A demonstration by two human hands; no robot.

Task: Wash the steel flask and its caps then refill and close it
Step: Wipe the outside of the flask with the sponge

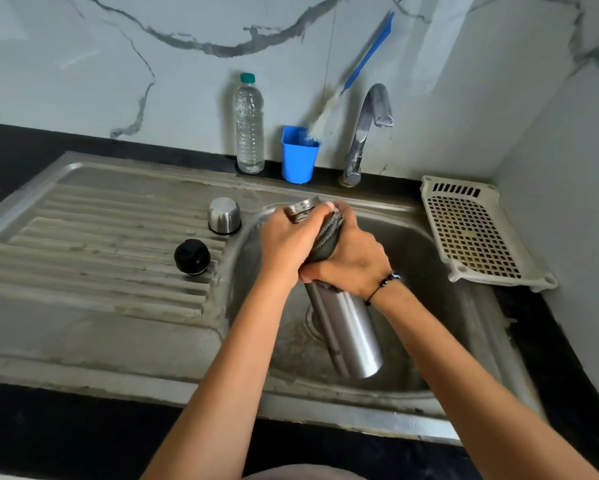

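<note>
The sink (pixel 429 244) lies under both my hands, its ribbed drainboard (pixel 100 258) stretching away to the left of my left hand. Past my right hand, on the counter, a white tray (pixel 478 233) sits tilted against the wall. Beyond my hands the tap (pixel 364 133) stands at the back, with a clear bottle (pixel 249 126) and a blue cup (pixel 298 157) to its left; a brush (pixel 357 67) leans out of the cup.

I hold the flask (pixel 350 334) over the basin, tilted, its base toward me and its open mouth away from me. My left hand (pixel 287 244) grips the flask near the neck, fingers curled round it. My right hand (pixel 353 261) is wrapped round a grey scrubber (pixel 327 237) and presses it against the flask just beside my left hand; how much of the flask those fingers also clasp I cannot quite tell.

Left of my left hand, on the drainboard, the steel cap (pixel 224 216) stands mouth down, and the black cap (pixel 192 256) rests nearer to me, apart from it.
</note>
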